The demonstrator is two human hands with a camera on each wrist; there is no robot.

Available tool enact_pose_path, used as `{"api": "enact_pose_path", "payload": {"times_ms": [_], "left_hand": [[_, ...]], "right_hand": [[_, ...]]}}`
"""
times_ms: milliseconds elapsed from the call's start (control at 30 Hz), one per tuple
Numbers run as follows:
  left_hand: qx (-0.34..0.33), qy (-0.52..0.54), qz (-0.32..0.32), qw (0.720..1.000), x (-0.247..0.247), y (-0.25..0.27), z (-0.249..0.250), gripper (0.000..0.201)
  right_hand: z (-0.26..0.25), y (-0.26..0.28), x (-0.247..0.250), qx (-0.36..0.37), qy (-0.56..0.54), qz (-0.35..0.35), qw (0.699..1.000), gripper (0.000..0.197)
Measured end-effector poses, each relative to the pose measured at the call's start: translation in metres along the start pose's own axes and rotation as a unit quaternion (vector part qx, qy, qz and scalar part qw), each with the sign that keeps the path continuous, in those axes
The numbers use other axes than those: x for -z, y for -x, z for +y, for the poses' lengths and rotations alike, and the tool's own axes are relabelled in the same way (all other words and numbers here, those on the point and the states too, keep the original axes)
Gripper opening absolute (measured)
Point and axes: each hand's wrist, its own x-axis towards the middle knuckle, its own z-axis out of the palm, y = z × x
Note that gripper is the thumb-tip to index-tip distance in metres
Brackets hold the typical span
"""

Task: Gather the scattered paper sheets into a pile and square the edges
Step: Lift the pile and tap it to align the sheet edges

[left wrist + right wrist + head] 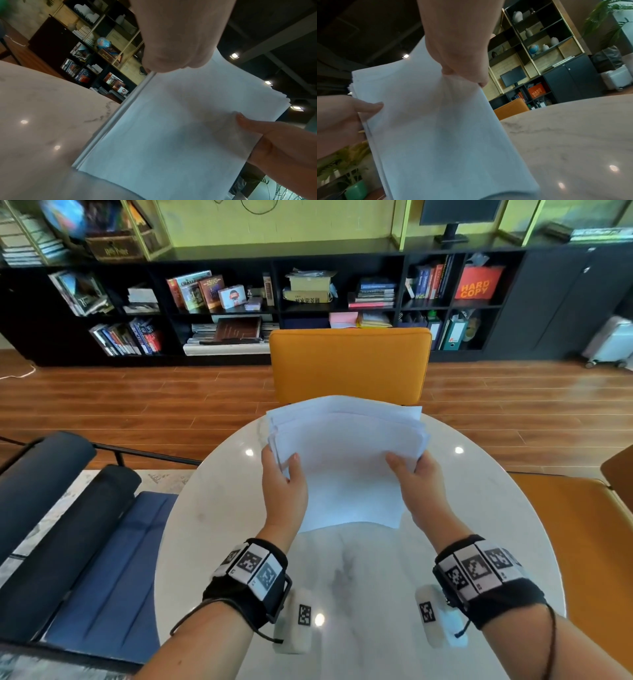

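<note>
A stack of white paper sheets (pixel 346 460) stands tilted on its lower edge on the round white marble table (pixel 219 508), its top leaning away from me. My left hand (pixel 284 487) grips the stack's left side, thumb on the near face. My right hand (pixel 416 484) grips the right side the same way. The upper edges are fanned and uneven. In the left wrist view the stack (pixel 171 128) shows its staggered left edge, with the right hand's thumb (pixel 248 123) on it. The right wrist view shows the paper (pixel 436 128) pinched at its right edge.
An orange chair (pixel 349 364) stands behind the table, another orange seat (pixel 582 535) at the right. A dark blue lounge chair (pixel 85 542) sits to the left. Black bookshelves (pixel 239 302) line the far wall across a wooden floor.
</note>
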Motion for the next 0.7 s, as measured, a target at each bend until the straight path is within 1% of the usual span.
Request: {"api": "enact_pose_path", "payload": {"times_ms": [67,133,200,267,300,367,400,467,567,633,667,700], "left_hand": [[-0.007,0.0,0.016,1.0,-0.001,-0.001,0.006,0.041],[-0.021,0.013,0.027,0.999,0.002,-0.002,0.01,0.039],[-0.019,0.031,0.022,0.999,0.006,-0.001,0.008,0.036],[0.002,0.032,0.009,0.999,0.008,0.002,0.004,0.033],[0.009,0.026,0.003,1.0,0.007,0.003,0.001,0.03],[0.008,0.013,-0.002,1.0,0.004,0.006,0.0,0.028],[0.003,0.007,0.0,1.0,0.003,0.006,0.002,0.03],[-0.01,0.004,0.014,1.0,0.002,0.005,0.008,0.036],[-0.017,0.023,0.025,0.999,0.004,0.003,0.011,0.041],[0.004,0.035,0.011,0.999,0.006,0.006,0.008,0.042],[0.013,0.037,0.0,0.999,0.006,0.008,0.007,0.039],[0.018,0.036,-0.008,0.999,0.006,0.009,0.006,0.033]], "right_hand": [[-0.007,-0.002,-0.001,0.016,-0.004,0.006,1.0,0.014],[-0.013,0.0,0.001,0.033,-0.024,0.0,0.999,0.015],[-0.009,0.004,0.007,0.039,-0.029,-0.012,0.999,0.026],[-0.001,0.006,0.011,0.036,-0.016,-0.014,0.999,0.039],[0.001,0.006,0.012,0.032,-0.005,-0.011,0.999,0.038],[0.0,0.005,0.01,0.034,0.013,-0.009,0.999,0.022],[-0.004,0.005,0.009,0.038,0.013,-0.01,0.999,0.019],[-0.015,0.003,0.007,0.055,-0.002,-0.012,0.998,0.024],[-0.02,0.005,0.012,0.075,-0.02,-0.028,0.997,0.022],[-0.012,0.009,0.016,0.059,-0.026,-0.041,0.997,0.037],[-0.007,0.01,0.017,0.042,-0.025,-0.042,0.998,0.042],[-0.003,0.011,0.017,0.028,-0.022,-0.039,0.999,0.042]]}}
